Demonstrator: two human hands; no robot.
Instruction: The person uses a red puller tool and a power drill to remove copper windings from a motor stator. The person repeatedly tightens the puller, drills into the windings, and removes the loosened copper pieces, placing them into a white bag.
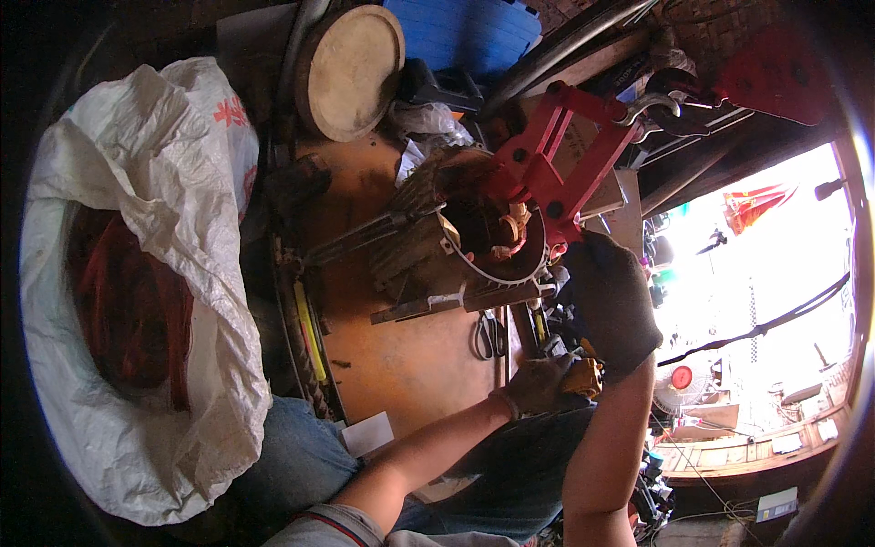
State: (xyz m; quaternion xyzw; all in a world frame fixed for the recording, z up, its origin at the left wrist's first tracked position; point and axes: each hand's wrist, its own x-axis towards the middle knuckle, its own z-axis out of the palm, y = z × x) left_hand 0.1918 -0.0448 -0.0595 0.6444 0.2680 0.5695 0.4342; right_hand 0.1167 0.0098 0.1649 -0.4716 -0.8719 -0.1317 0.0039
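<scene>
- Our right hand [612, 299] is by the red clamp [583, 187], right of the motor [415, 260].
- Our left hand [540, 383] is nearer us than the motor.
- We can't tell either hand's grip.

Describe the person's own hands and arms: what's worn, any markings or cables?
The right hand wears a dark, brownish work glove reaching the wrist. The left hand also appears gloved in a dark colour, though shadow blurs the detail. Both forearms are bare. The left sleeve is short and grey, with dark and red stripes near its hem. I see no cables on either arm.
</scene>
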